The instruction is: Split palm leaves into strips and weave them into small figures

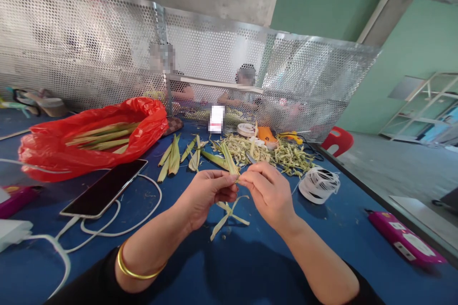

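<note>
My left hand (207,195) and my right hand (266,190) meet above the blue table (250,257), both pinching the same green leaf strip (229,159), which sticks up and away between them. Pale peeled strips (229,212) hang and lie just below my fingers. A gold bangle sits on my left wrist. Several folded green leaf pieces (173,155) lie on the table beyond my left hand. A heap of leaf trimmings (272,150) lies beyond my right hand.
A red plastic bag (71,150) with long leaf stalks lies at left. A phone (105,186) on a white cable is near it. A white string spool (318,183) sits at right, a pink case (404,238) at the table's right edge. A perforated metal screen (107,47) stands behind, with people beyond it.
</note>
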Demonstrator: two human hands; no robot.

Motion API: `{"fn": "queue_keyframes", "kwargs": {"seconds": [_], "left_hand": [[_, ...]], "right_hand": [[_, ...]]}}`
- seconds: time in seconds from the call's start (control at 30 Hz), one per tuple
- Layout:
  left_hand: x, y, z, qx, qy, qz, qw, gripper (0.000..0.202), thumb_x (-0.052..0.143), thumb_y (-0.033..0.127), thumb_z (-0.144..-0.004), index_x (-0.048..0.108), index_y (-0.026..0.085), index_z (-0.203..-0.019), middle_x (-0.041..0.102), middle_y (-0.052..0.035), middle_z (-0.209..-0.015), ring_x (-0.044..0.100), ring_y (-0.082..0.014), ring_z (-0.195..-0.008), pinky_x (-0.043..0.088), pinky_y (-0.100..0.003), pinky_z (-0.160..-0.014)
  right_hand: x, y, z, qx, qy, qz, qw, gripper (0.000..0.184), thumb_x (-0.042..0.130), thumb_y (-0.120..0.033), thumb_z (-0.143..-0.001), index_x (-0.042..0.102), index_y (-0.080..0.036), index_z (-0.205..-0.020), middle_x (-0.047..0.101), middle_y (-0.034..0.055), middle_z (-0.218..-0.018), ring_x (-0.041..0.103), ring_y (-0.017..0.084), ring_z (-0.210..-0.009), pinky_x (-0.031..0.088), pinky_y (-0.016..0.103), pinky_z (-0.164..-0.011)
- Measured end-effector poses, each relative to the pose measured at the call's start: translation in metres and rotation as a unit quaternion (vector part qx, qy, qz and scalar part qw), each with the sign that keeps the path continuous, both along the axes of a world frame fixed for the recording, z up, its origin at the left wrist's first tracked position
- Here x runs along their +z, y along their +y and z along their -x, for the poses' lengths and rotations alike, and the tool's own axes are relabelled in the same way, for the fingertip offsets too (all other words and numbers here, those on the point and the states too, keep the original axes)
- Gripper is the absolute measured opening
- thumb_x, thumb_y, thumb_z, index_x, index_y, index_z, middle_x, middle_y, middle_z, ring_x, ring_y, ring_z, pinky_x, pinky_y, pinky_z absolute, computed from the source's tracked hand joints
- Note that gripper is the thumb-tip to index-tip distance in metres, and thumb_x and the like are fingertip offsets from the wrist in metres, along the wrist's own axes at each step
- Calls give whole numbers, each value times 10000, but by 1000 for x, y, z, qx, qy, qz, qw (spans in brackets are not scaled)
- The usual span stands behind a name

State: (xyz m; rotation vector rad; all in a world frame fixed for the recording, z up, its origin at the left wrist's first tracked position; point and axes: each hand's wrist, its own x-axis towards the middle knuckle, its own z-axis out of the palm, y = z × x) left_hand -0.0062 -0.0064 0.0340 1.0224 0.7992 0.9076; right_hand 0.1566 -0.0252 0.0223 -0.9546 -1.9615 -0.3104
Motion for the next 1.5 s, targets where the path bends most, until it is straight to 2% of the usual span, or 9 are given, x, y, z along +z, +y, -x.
{"fn": "queue_keyframes", "kwargs": {"seconds": [0.1, 0.27, 0.43, 0.57, 0.8, 0.93, 1.1, 1.23, 1.5], "left_hand": [[0, -1, -1, 10, 25, -29, 999, 234, 707, 325, -685, 627, 127, -588, 617, -13, -579, 557, -98, -527, 464, -227, -582], [0, -4, -5, 69, 98, -122, 985, 218, 661, 317, -717, 645, 141, -589, 635, -17, -577, 569, -110, -551, 468, -223, -591], [-1, -5, -8, 90, 155, -203, 963, 227, 619, 312, -745, 660, 156, -585, 637, -22, -582, 588, -133, -583, 485, -239, -613], [0, -7, -8, 89, 149, -200, 964, 195, 610, 305, -749, 678, 162, -635, 643, -21, -577, 595, -140, -589, 487, -244, -618], [-1, -8, -8, 74, 149, -185, 968, 168, 676, 312, -700, 669, 158, -632, 642, -11, -599, 583, -131, -602, 467, -232, -622], [-5, -5, -9, 83, 157, -184, 967, 211, 619, 338, -750, 647, 163, -636, 629, -6, -594, 580, -134, -605, 466, -242, -629], [-8, -5, -6, 109, 253, -294, 915, 223, 528, 308, -808, 596, 186, -634, 591, 19, -581, 497, -112, -544, 364, -213, -538], [-6, -7, -5, 118, 307, -353, 876, 224, 502, 270, -818, 570, 195, -618, 552, 33, -567, 458, -104, -530, 326, -205, -526], [-3, -4, -3, 90, 308, -353, 879, 192, 505, 250, -813, 570, 193, -641, 567, 35, -593, 473, -105, -549, 326, -198, -537]], "right_hand": [[1, 0, 0, -12, -5, 2, 1000, 152, 513, -152, -868, 635, -212, -801, 583, 47, -793, 542, 157, -715, 432, 302, -691], [5, -3, 2, 5, 96, 107, 990, 130, 523, -185, -854, 599, -209, -751, 572, 48, -834, 562, 172, -779, 452, 303, -722], [6, -4, 4, 16, 196, 239, 951, 96, 558, -215, -822, 566, -202, -727, 643, 28, -780, 592, 164, -730, 463, 282, -694], [6, -3, 6, 11, 255, 285, 924, 35, 595, -216, -773, 568, -197, -785, 647, 18, -744, 603, 159, -689, 471, 270, -642], [4, -2, 7, -10, 275, 278, 921, 125, 610, -178, -730, 582, -197, -850, 656, 6, -725, 622, 154, -680, 474, 265, -648], [3, -1, 7, -16, 287, 275, 917, 112, 627, -212, -732, 589, -196, -837, 658, 9, -725, 629, 164, -683, 479, 287, -671], [1, -1, 7, 7, 309, 289, 906, 132, 618, -210, -736, 578, -194, -861, 652, 10, -715, 629, 167, -672, 496, 294, -668], [0, -3, 7, 1, 300, 265, 916, 83, 593, -212, -756, 570, -201, -834, 633, 0, -703, 609, 153, -631, 484, 276, -631], [4, -1, 8, 28, 344, 317, 884, 60, 601, -220, -756, 565, -197, -798, 598, -26, -652, 575, 122, -555, 469, 246, -565]]}}
